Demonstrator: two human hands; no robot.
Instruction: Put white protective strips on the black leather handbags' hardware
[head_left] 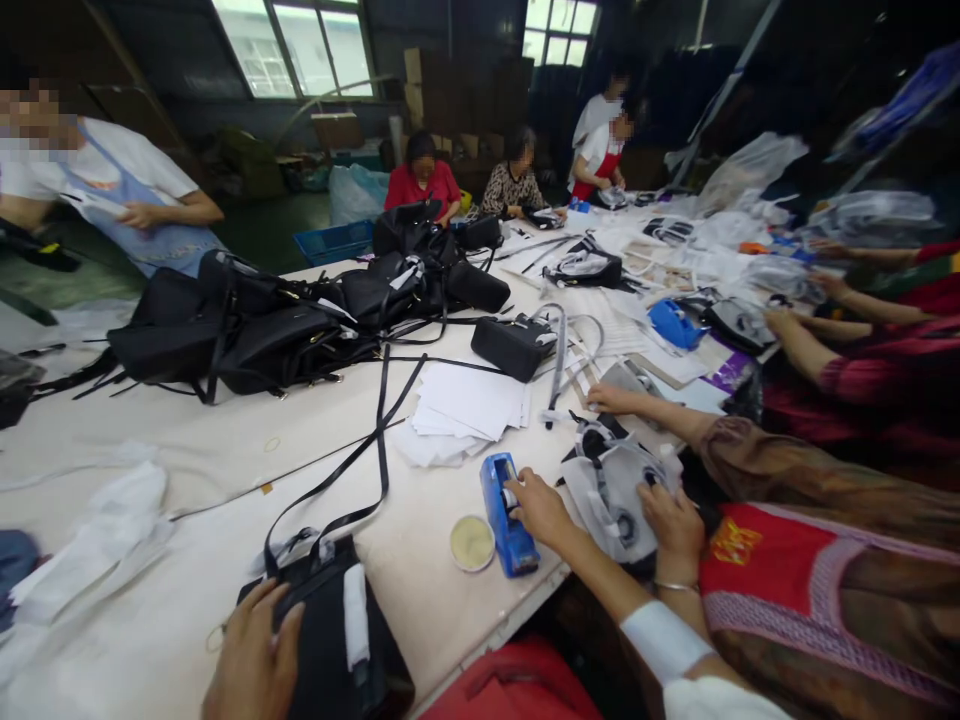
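My left hand (255,650) lies at the left side of a black bag (319,640) at the bottom, its thumb apart from the fingers. A white-wrapped strip (357,618) lies on this bag, and its long black strap (330,485) loops up across the table. My right hand (538,508) reaches in from the lower right, its bent fingers gripping a blue tape dispenser (514,545) by the roll. Just left of the dispenser sits a round, pale-yellow lid or tin (472,543). A stack of white paper sheets (469,400) lies behind them.
Black bags (262,330) are piled at the back left of the table (420,590). A co-worker's hands (675,515) hold a partly wrapped bag (615,500) close to my right hand. Below the table edge shows something red (510,685). Other people work around the table.
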